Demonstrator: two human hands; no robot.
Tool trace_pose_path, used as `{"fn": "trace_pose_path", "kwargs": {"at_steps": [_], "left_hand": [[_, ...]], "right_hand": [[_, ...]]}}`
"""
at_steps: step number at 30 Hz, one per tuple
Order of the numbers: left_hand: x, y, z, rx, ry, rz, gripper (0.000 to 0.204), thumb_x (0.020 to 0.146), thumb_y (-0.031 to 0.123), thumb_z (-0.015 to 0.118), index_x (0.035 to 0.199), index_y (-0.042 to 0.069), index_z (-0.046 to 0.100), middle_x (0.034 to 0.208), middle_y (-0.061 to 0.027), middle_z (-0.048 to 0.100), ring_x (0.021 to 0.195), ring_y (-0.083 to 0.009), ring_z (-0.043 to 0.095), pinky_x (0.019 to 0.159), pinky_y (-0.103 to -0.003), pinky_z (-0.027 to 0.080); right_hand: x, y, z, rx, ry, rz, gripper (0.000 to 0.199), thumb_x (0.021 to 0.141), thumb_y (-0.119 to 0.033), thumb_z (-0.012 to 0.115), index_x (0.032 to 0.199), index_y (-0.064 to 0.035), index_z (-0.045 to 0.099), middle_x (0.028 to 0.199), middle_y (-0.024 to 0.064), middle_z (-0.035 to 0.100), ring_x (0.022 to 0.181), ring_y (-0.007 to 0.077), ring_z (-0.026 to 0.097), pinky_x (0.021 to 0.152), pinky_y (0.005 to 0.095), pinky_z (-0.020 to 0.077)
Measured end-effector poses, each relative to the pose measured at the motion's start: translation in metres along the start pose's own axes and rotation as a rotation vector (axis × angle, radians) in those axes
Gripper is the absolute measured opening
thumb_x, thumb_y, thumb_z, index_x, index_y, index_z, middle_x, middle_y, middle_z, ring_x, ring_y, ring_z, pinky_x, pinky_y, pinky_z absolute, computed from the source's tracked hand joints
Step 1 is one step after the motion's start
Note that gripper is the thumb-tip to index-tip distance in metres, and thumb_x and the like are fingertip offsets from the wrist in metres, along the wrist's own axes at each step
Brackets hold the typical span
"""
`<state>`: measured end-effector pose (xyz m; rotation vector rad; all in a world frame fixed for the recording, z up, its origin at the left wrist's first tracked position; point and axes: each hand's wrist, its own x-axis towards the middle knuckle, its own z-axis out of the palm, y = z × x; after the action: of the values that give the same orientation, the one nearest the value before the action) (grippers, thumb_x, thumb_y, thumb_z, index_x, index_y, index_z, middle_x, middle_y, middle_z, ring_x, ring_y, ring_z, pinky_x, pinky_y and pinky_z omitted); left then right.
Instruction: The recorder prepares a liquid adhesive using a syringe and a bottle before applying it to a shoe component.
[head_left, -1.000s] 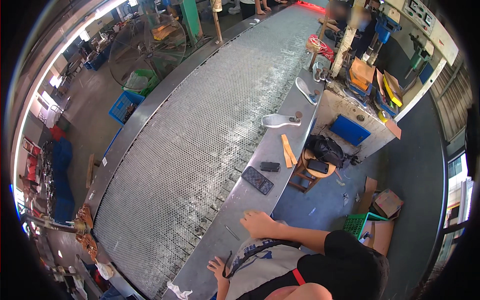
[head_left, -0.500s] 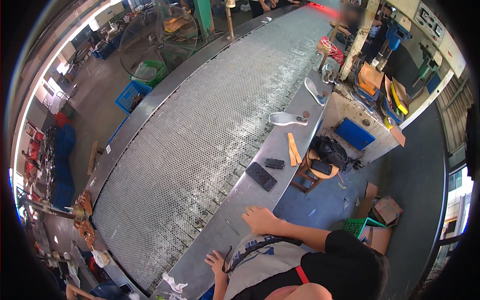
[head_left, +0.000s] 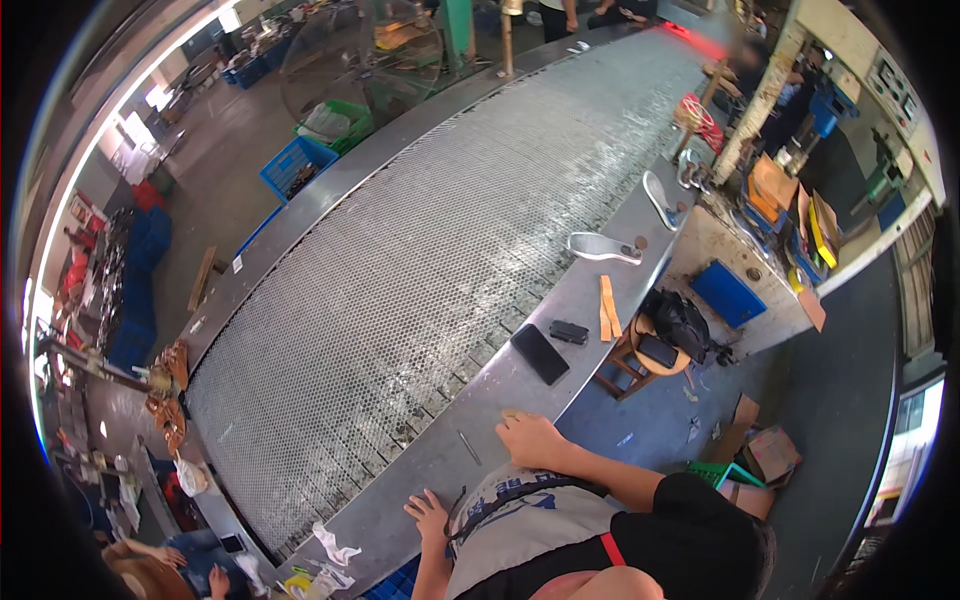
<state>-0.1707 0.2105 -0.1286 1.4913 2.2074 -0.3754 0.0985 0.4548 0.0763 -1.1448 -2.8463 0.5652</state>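
Observation:
My left hand [head_left: 429,516] lies with fingers spread on the near metal ledge [head_left: 400,520] of a long mesh conveyor [head_left: 400,270]. It holds nothing. Further along the same edge rests my right hand [head_left: 530,438], its fingers curled into a fist, with nothing visible in it. A thin metal rod-like tool [head_left: 469,448] lies on the ledge between the hands, touched by neither. Past my right hand are a black phone [head_left: 540,354] and a small black case [head_left: 569,332]. Beyond them come orange-tan strips [head_left: 608,310] and a pale shoe sole [head_left: 603,248].
Crumpled white tissue [head_left: 335,545] lies left of my left hand. A stool [head_left: 665,363] with a black bag [head_left: 680,322] stands right of the ledge. Another shoe sole [head_left: 660,200] lies farther off. Another person's hand [head_left: 170,556] shows at lower left; more people are at the far end.
The whole view has shifted, so the ledge items and conveyor appear farther right. Both hands keep their places on the ledge. More of the person at lower left shows.

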Motion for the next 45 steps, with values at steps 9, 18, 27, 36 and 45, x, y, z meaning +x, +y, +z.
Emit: {"fn": "trace_pose_path", "kwargs": {"at_steps": [9, 18, 27, 36, 45], "left_hand": [[-0.028, 0.024, -0.032, -0.138, 0.270, -0.076, 0.104, 0.064, 0.038, 0.084, 0.149, 0.010, 0.030, 0.147, -0.0301, 0.029, 0.134, -0.0599, 0.024, 0.085, -0.066, 0.051], [-0.028, 0.040, -0.029, -0.008, 0.128, -0.160, 0.128, 0.056, 0.051, 0.086, 0.157, 0.013, 0.018, 0.156, -0.0304, 0.018, 0.139, -0.0593, 0.023, 0.078, -0.056, 0.048], [-0.036, 0.039, -0.037, -0.006, 0.177, -0.154, 0.127, 0.057, 0.058, 0.084, 0.157, 0.015, 0.018, 0.156, -0.0287, 0.019, 0.140, -0.0569, 0.023, 0.079, -0.054, 0.047], [-0.041, 0.030, -0.029, -0.075, 0.174, -0.148, 0.122, 0.063, 0.059, 0.081, 0.158, 0.016, 0.016, 0.157, -0.0272, 0.018, 0.142, -0.0555, 0.018, 0.085, -0.058, 0.045], [-0.038, 0.032, -0.040, -0.138, 0.196, -0.136, 0.122, 0.059, 0.058, 0.082, 0.156, 0.015, 0.021, 0.157, -0.0284, 0.018, 0.142, -0.0583, 0.015, 0.090, -0.068, 0.039]], "right_hand": [[0.019, -0.021, -0.041, 0.173, -0.241, 0.066, 0.021, 0.081, -0.014, 0.057, 0.099, -0.0053, 0.062, 0.090, 0.0152, 0.068, 0.087, 0.0364, 0.064, 0.073, 0.0494, 0.0511], [0.016, -0.021, -0.037, -0.106, -0.183, -0.168, 0.018, 0.082, -0.019, 0.057, 0.087, -0.0024, 0.055, 0.085, 0.0202, 0.063, 0.082, 0.0434, 0.062, 0.067, 0.0549, 0.0494], [0.021, -0.011, -0.019, -0.171, -0.121, -0.194, 0.016, 0.080, -0.018, 0.057, 0.084, -0.0020, 0.055, 0.083, 0.0203, 0.063, 0.079, 0.0425, 0.063, 0.066, 0.0547, 0.0503], [0.030, -0.016, -0.020, -0.192, -0.127, -0.178, 0.014, 0.079, -0.016, 0.057, 0.083, -0.0024, 0.057, 0.081, 0.0178, 0.063, 0.079, 0.0391, 0.063, 0.065, 0.0498, 0.0512], [0.036, -0.023, -0.035, -0.095, -0.096, 0.015, 0.019, 0.083, -0.021, 0.055, 0.087, -0.0037, 0.061, 0.082, 0.0175, 0.066, 0.082, 0.0387, 0.065, 0.069, 0.0500, 0.0533]]}}
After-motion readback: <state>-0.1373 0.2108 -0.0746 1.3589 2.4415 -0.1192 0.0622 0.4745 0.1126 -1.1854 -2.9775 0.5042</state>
